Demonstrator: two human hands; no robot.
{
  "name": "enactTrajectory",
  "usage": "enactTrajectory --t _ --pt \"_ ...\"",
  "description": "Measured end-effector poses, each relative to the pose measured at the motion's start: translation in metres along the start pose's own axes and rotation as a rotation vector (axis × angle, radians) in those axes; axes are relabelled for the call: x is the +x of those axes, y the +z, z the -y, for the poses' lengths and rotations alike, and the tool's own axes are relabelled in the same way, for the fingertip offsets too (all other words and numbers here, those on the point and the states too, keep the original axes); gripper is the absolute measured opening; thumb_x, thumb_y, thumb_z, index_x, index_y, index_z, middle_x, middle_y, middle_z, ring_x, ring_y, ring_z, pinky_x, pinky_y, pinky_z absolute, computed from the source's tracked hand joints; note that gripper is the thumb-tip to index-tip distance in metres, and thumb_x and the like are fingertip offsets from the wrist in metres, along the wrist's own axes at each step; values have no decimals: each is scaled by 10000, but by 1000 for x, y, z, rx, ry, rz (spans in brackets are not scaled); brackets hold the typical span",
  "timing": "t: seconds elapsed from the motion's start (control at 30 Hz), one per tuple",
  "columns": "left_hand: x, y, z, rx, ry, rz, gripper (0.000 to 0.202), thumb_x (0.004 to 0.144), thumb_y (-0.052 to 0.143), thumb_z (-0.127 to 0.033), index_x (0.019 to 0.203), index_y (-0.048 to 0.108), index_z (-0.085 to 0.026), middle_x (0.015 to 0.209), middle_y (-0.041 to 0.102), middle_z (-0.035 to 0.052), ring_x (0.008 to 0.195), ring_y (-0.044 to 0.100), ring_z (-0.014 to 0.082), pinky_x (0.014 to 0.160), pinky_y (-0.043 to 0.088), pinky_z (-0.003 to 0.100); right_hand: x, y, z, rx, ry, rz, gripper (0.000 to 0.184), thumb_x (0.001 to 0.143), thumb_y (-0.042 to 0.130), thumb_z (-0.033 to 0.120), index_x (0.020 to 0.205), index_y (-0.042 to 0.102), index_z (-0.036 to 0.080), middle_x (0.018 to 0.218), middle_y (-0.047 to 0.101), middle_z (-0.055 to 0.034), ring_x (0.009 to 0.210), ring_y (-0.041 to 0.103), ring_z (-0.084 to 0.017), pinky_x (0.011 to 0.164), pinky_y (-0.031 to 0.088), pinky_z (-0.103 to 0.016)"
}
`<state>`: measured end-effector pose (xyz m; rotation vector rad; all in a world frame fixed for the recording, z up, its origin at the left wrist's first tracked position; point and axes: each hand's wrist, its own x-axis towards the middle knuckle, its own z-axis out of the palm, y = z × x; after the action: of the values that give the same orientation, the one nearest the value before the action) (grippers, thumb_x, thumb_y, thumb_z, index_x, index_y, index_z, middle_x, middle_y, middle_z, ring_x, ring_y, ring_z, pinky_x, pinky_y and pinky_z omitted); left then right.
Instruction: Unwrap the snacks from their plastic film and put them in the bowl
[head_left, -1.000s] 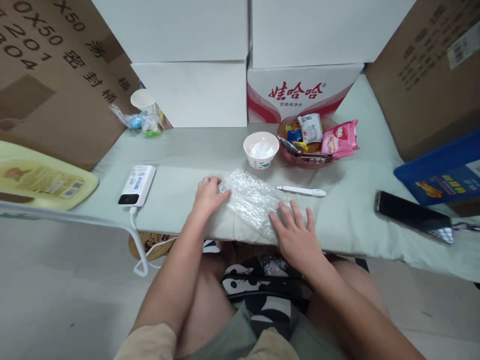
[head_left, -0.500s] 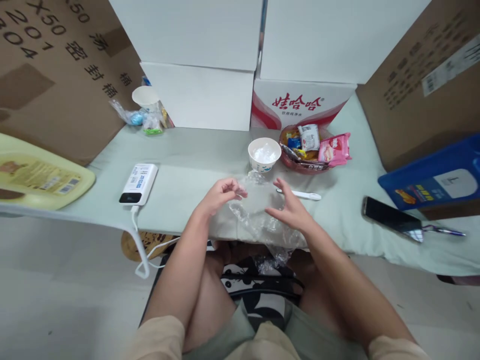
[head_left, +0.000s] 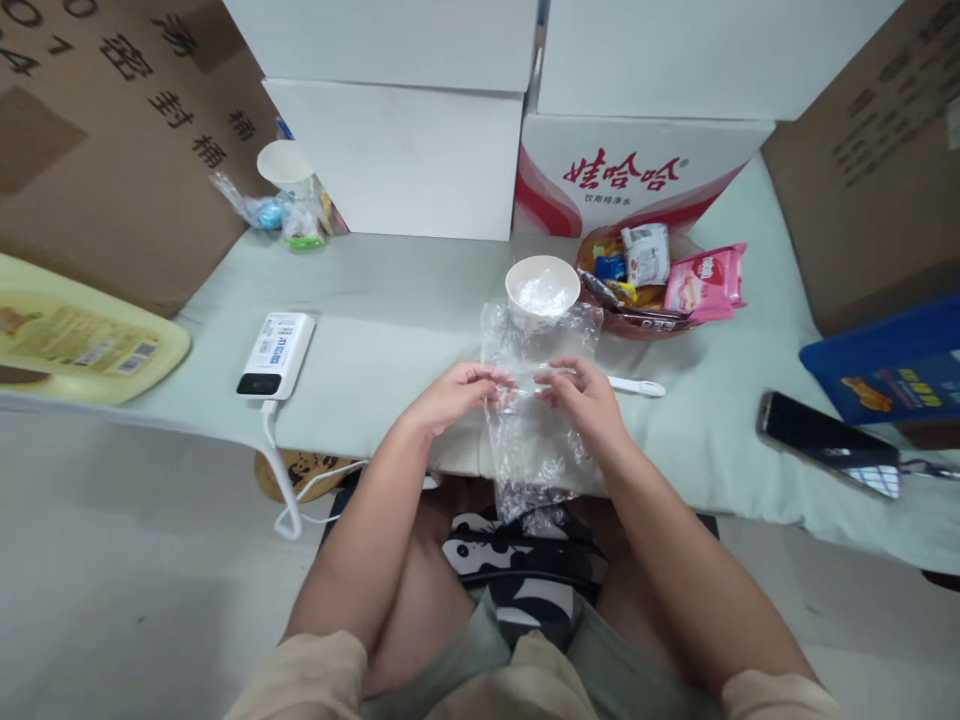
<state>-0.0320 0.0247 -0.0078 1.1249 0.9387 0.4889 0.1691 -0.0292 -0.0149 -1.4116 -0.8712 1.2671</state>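
A thin clear plastic bag [head_left: 529, 435] is stretched out between my hands, from beside the paper cup down over the table's front edge. My left hand [head_left: 463, 395] pinches its left side, thumb against the fingers. My right hand [head_left: 583, 398] grips the right side with bent fingers, its fingertips close to those of the left. Just beyond the hands stands the white paper cup [head_left: 541, 290] with crumpled clear plastic inside. A white plastic-handled utensil [head_left: 637, 386] lies to the right, its other end hidden by my right hand.
A basket of wrapped snacks [head_left: 652, 318] sits right of the cup. White cartons [head_left: 397, 160] line the back. On the left are a cabled power bank [head_left: 277, 350], another paper cup [head_left: 286, 165] and a yellow bottle [head_left: 90, 330]. A phone [head_left: 825, 440] and blue package [head_left: 885, 365] lie right.
My right hand has moved in towards the left, its spread fingers now bent onto the plastic. The bag is spread longer and flatter, reaching up to the cup. The view has shifted slightly.
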Motion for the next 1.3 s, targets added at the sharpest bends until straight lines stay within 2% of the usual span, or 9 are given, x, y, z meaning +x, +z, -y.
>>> enactTrajectory --t 0.17,0.4,0.53,0.63,0.73,0.87,1.03,1.17,1.3 --pt "5 4 -2 110 104 -91 258 817 534 -179 1008 707 -200 968 758 51 834 724 187 699 564 298 -7 -20 -5 -68 -64 153 346 737 731 425 1012 673 223 937 785 -44 776 742 -183 729 579 -334" --pt "14 6 0 117 116 -210 267 843 533 -294 1071 638 -204 595 637 -17 471 602 161 446 453 256 -6 -36 -15 -163 -275 71 283 825 583 322 1055 738 264 1015 760 -19 550 653 -115 597 539 -296" --pt "19 7 0 -5 128 -236 166 788 581 -289 913 645 -199 663 658 1 561 634 164 516 501 273 -2 -42 -14 -124 -343 22 227 782 563 283 864 774 264 1039 739 -17 567 612 -105 612 530 -309" --pt "22 6 3 -15 131 -217 103 746 584 -249 789 650 -183 714 675 24 682 675 190 628 552 314 2 -46 -16 -175 -370 -38 204 728 543 224 727 746 245 1065 735 -38 849 679 -186 801 548 -379" --pt "22 4 5 35 156 -167 113 725 580 -216 764 678 -176 758 697 37 765 683 195 703 558 313 5 -50 -18 -196 -381 -154 253 718 494 192 826 717 237 1127 727 -45 1094 649 -236 957 500 -431" --pt "20 0 6 215 207 -108 180 729 542 -180 793 710 -174 862 716 52 753 657 172 728 550 311 -1 -54 -16 -228 -480 -238 317 787 467 235 1054 638 239 1216 695 -76 1178 623 -252 1027 460 -460" --pt "21 -5 11 403 300 -111 246 760 490 -150 891 697 -167 924 703 46 754 625 155 713 526 293 -16 -50 -17 -704 -849 113 548 794 638 438 1304 563 252 1428 580 -109 1377 469 -338 1141 340 -543" --pt "20 -6 15 342 338 -153 284 848 541 -216 1123 613 -198 835 664 11 707 611 145 693 504 275 -17 -41 -27 -1090 -764 254 598 830 661 342 1409 522 299 1578 440 -64 1491 316 -341 1189 240 -582" --pt "17 -2 14 238 298 -156 445 879 625 -305 1297 490 -237 749 641 -20 665 614 141 691 496 269 -11 -32 -30 -1140 -747 228 421 897 585 288 1317 613 272 1527 511 -72 1466 373 -319 1181 258 -557"
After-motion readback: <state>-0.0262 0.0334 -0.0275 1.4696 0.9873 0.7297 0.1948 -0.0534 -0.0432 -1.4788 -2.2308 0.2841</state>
